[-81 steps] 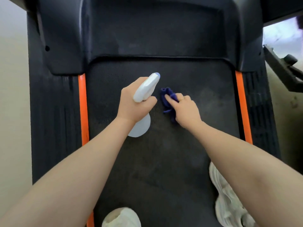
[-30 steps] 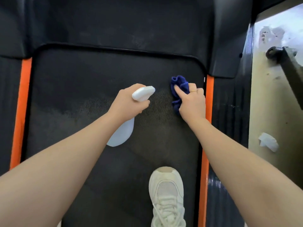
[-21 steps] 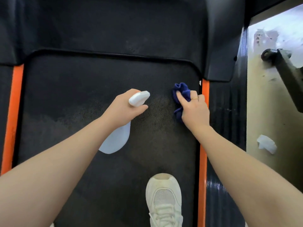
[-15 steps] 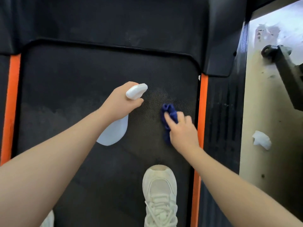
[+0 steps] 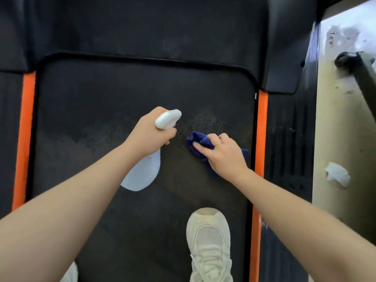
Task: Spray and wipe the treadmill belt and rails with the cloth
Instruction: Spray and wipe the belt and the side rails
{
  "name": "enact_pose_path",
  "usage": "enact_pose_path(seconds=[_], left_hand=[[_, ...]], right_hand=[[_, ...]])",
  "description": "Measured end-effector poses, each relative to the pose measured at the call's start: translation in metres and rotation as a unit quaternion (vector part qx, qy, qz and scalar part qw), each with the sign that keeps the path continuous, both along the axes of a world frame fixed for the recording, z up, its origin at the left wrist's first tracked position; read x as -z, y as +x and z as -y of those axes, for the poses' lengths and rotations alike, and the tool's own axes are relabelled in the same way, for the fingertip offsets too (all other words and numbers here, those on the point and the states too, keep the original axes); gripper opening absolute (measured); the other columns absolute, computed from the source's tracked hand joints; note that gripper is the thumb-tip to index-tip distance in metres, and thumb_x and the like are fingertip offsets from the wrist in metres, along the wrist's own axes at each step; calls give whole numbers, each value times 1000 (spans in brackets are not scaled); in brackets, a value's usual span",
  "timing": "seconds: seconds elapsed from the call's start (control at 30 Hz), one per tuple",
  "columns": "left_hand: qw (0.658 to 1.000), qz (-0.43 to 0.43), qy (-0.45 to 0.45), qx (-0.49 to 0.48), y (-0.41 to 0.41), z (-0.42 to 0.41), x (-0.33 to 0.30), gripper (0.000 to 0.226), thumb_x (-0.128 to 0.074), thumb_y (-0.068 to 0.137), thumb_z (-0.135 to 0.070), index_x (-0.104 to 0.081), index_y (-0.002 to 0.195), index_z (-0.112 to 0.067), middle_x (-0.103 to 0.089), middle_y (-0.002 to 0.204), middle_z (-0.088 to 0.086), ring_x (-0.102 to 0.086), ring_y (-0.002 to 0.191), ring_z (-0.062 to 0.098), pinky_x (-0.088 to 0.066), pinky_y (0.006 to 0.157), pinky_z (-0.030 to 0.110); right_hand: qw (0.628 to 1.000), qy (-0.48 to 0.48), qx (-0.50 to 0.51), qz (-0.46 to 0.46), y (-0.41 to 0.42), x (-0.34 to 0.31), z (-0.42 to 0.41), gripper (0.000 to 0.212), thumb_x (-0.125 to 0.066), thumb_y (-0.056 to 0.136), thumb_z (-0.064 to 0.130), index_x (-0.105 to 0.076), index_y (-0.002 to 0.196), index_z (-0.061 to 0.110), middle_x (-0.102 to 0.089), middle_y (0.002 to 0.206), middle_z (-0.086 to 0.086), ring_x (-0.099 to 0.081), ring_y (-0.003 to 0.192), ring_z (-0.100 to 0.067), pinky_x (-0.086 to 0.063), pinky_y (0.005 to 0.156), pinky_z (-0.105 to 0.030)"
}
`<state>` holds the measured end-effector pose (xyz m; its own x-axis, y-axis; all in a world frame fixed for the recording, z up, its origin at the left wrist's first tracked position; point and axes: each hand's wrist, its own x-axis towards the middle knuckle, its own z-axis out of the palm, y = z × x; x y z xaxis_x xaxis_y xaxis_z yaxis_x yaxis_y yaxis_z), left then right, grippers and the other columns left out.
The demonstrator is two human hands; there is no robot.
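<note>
The black treadmill belt [image 5: 97, 110] fills the middle of the head view, with an orange rail strip on the left [image 5: 25, 127] and another on the right [image 5: 260, 135]. My left hand [image 5: 148, 135] grips a white spray bottle [image 5: 142, 174] by its neck, nozzle pointing to the upper right, above the belt. My right hand [image 5: 223, 153] presses a dark blue cloth [image 5: 198, 141] flat on the belt's right part, just inside the right orange strip. A lighter, damp-looking patch of belt lies above the cloth.
My white shoe [image 5: 209, 245] stands on the belt below my right hand; a second shoe toe [image 5: 70, 273] shows at the bottom left. The black motor hood [image 5: 152, 27] bounds the belt at the far end. A crumpled white tissue [image 5: 336, 176] and a dark metal bar [image 5: 364, 78] lie on the floor to the right.
My right hand has slid the cloth from the belt's upper right corner by the rail down and to the left. The left hand keeps the bottle nearly still.
</note>
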<state>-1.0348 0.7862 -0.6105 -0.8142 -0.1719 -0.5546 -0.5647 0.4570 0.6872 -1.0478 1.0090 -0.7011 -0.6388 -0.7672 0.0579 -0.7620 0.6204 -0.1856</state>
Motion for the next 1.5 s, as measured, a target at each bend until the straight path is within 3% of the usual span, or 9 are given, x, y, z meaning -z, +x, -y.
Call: enact_pose_path(seconds=[0.17,0.27,0.4,0.6,0.77,0.93,1.1,1.3,1.5], left_hand=[[1000,25,-12,-1,19,4,10,22,-61,82,-13,-56,102,-19,-67,91,4,-67,74,17,-51,73,33],[999,28,-2,-22,21,11,5,21,-61,80,-12,-57,100,-20,-68,87,2,-68,76,16,-50,75,34],[999,9,12,-51,24,17,3,21,-60,83,-10,-58,102,-16,-67,90,2,-67,64,7,-48,66,22],[997,-23,17,-77,29,25,5,22,-60,82,-9,-59,102,-17,-66,92,2,-62,57,3,-45,58,12],[995,-17,25,-97,34,41,-1,23,-62,80,-15,-62,103,-16,-68,92,4,-61,57,6,-47,65,22],[976,-13,-6,-219,55,67,-6,8,-58,82,-14,-65,84,-10,-68,82,12,-61,74,15,-45,69,27],[977,39,-78,-196,88,69,-9,20,-60,85,-23,-59,101,-11,-59,92,3,-54,85,20,-38,67,28],[985,33,-135,-104,101,54,-1,25,-61,82,-18,-45,65,-11,-47,65,0,-49,70,22,-33,56,28],[996,36,-44,71,67,-4,-8,19,-63,83,-19,-59,95,-5,-53,81,0,-56,84,22,-45,67,27]], right_hand=[[976,10,212,-46,-42,-5,43,46,-43,75,16,-67,114,19,-61,96,-18,-52,67,-33,-41,51,-32],[998,1,61,-27,2,1,33,46,-61,72,11,-64,117,18,-59,97,-17,-50,69,-31,-38,53,-34],[987,44,-154,-18,-13,0,14,49,-51,79,16,-54,126,28,-55,99,-13,-45,69,-27,-37,55,-34],[988,49,144,-33,-18,-7,48,52,-61,71,16,-62,121,26,-59,99,-18,-52,72,-34,-40,54,-34],[986,68,-149,24,7,-12,48,49,-38,82,15,-59,124,27,-58,103,-17,-51,73,-35,-43,53,-39],[979,55,173,91,-16,-19,105,49,-57,80,8,-60,124,28,-54,112,-18,-50,85,-38,-42,59,-37],[952,-26,242,187,-18,-31,105,44,-47,90,12,-56,129,31,-45,127,-10,-42,105,-32,-42,73,-36],[937,-44,292,186,-20,-34,61,47,-46,86,6,-60,125,28,-46,124,-9,-41,108,-31,-42,82,-37],[879,-130,408,209,-16,-51,-11,47,-45,85,-6,-61,124,14,-48,121,-15,-48,113,-29,-32,93,-18]])
